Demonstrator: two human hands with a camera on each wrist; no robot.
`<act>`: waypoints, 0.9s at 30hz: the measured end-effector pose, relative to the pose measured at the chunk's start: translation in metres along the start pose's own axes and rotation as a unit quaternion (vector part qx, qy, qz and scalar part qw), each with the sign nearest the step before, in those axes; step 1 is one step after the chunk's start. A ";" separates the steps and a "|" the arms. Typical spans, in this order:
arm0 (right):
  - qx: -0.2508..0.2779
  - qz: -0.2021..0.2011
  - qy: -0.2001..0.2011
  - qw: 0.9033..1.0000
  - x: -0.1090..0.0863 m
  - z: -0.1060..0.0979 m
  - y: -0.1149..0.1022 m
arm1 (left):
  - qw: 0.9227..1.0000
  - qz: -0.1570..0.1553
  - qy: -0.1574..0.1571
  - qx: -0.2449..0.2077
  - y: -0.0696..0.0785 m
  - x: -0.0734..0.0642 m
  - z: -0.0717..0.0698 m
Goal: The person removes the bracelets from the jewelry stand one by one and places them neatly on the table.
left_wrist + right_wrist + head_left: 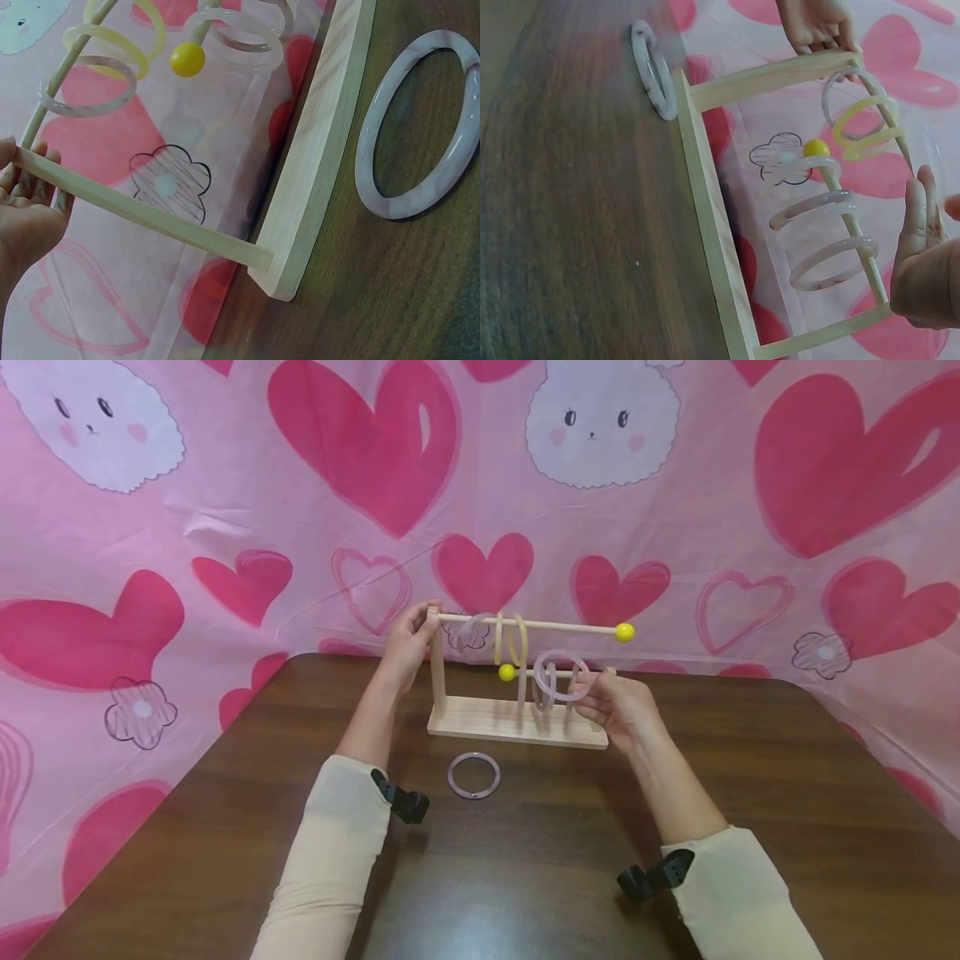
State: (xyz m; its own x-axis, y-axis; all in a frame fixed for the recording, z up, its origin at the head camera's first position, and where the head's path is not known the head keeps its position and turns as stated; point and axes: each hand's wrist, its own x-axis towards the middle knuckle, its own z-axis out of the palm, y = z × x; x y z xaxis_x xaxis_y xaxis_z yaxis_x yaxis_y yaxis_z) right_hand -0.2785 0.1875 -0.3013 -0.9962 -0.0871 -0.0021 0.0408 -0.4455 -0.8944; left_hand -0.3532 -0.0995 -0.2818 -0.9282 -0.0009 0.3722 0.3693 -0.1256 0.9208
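Observation:
My left hand (407,647) grips the top of the left post (150,208) of a wooden bangle stand (517,727). My right hand (622,706) pinches a pale lilac bangle (538,677) in front of the lower rod, apart from the upper rod's yellow ball end (625,632). Two yellow bangles (112,49) and a translucent pale one (90,111) hang on the upper rod (570,626). Several pale and greyish bangles (832,244) hang on the lower rod, which ends in another yellow ball (507,672). The right fingertips are partly hidden in the right wrist view.
Another pale lilac bangle (474,796) lies flat on the dark wooden table (525,860) in front of the stand. Behind the table hangs a pink cloth (495,510) printed with hearts. Each sleeve carries a black wrist camera (408,806).

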 end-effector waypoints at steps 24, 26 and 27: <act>-0.161 0.085 -0.069 0.981 0.004 -0.007 0.017 | 1.000 0.001 -0.005 0.000 0.001 0.000 0.000; -0.172 0.090 -0.075 0.978 0.005 -0.010 0.020 | 1.000 0.001 -0.004 0.001 0.001 0.000 0.000; -0.177 0.092 -0.076 0.977 0.006 -0.011 0.021 | 1.000 0.000 -0.003 0.002 0.001 0.000 0.000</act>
State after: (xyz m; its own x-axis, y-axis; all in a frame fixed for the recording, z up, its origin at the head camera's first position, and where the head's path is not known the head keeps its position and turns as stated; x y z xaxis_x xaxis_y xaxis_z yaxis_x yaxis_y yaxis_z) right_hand -0.2840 0.1872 -0.3246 -0.9504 -0.2804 -0.1348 0.1621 -0.0764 -0.9838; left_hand -0.3524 -0.0996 -0.2808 -0.9277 0.0054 0.3733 0.3699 -0.1216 0.9211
